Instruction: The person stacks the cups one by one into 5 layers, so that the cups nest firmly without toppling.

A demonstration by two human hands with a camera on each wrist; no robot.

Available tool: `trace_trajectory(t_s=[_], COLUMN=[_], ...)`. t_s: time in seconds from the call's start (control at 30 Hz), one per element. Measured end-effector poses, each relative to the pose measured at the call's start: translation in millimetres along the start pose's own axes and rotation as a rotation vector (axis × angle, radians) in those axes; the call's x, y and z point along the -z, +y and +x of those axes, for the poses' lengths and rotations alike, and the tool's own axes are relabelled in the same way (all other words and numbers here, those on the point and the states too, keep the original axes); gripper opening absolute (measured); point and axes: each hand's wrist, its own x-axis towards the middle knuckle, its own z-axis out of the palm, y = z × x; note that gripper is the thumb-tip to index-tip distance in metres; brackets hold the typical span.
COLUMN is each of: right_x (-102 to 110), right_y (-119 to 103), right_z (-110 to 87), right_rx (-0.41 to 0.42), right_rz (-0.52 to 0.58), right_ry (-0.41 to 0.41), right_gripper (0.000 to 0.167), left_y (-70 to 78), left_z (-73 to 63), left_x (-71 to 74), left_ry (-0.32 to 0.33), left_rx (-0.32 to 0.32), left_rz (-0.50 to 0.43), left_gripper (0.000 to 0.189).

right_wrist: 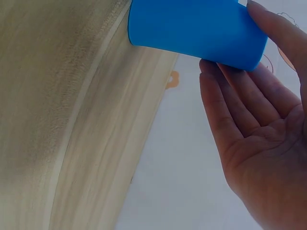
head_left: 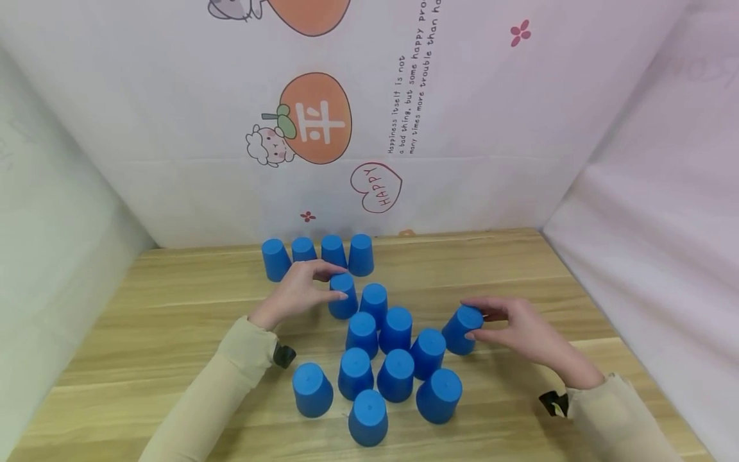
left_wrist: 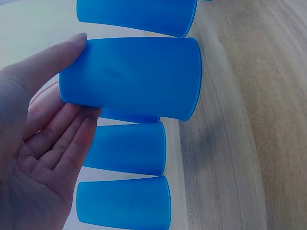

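Note:
Several blue cups stand upside down on the wooden table in the head view. My left hand [head_left: 296, 290] pinches one blue cup [head_left: 343, 299] near its base, between thumb and fingers. That same cup [left_wrist: 134, 76] fills the middle of the left wrist view, with other cups behind it. Over on the right, my right hand [head_left: 516, 328] grips another blue cup [head_left: 460, 333] the same way, at the group's right edge. The right wrist view shows thumb and fingers on either side of this cup [right_wrist: 196, 31]. Whether either cup touches the table I cannot tell.
A row of cups [head_left: 361, 255] stands along the table's back edge, behind my left hand. Between and in front of my hands is a loose cluster of cups [head_left: 397, 375]. A printed white cloth [head_left: 462, 179] rises behind the wooden table [head_left: 144, 333], with white sides left and right.

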Motion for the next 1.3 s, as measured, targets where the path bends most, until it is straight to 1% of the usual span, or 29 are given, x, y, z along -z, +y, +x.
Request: trace_trajectory(t_s=[0.27, 0.37, 0.47, 0.6, 0.77, 0.87, 1.0, 1.1, 1.2, 1.3], right_x=[1.4, 4.5, 8.3, 13.6, 18.5, 17.6, 11.3, 3.4, -6.9, -17.0], right_y=[-2.5, -5.2, -10.0, -17.9, -27.8, -31.7, -30.7, -25.8, -20.0, -15.4], right_z=[3.2, 10.2, 24.0, 51.6, 95.4, 123.8, 160.1, 182.3, 198.2, 207.8], right_rx=[0.001, -0.007, -0.028, -0.022, 0.003, -0.021, -0.058, -0.054, -0.04, -0.035], right_rz=[-0.007, -0.019, -0.024, -0.024, 0.003, 0.025, 0.023, 0.004, -0.019, -0.026], right_ry=[0.014, 0.024, 0.023, 0.03, 0.055, 0.057, 0.053, 0.049, 0.017, -0.021], right_gripper=[0.05, 0.05, 0.053, 0.055, 0.056, 0.058, 0.059, 0.057, 0.053, 0.051], left_y=[-0.1, -0.8, -1.9, -3.7, -4.0, -3.7, -4.8, -5.9, -6.3, -6.2], left_z=[-1.0, -1.0, -1.6, -1.9, -1.0, -0.7, -0.5, 0.3, 0.9, 1.0], left_x=[1.4, 0.8, 1.8, 2.5, 2.6, 2.2, 1.2, 0.7, 0.7, 1.1], left_ry=[0.002, -0.001, -0.004, -0.006, -0.009, -0.013, -0.012, -0.01, -0.011, -0.013], left_rx=[-0.007, -0.005, 0.0, -0.004, -0.013, -0.009, -0.005, -0.006, -0.004, -0.005], left_rz=[-0.012, -0.014, -0.02, -0.024, -0.033, -0.041, -0.046, -0.046, -0.048, -0.05], left_gripper=[0.051, 0.051, 0.05, 0.05, 0.05, 0.05, 0.049, 0.048, 0.048, 0.049])
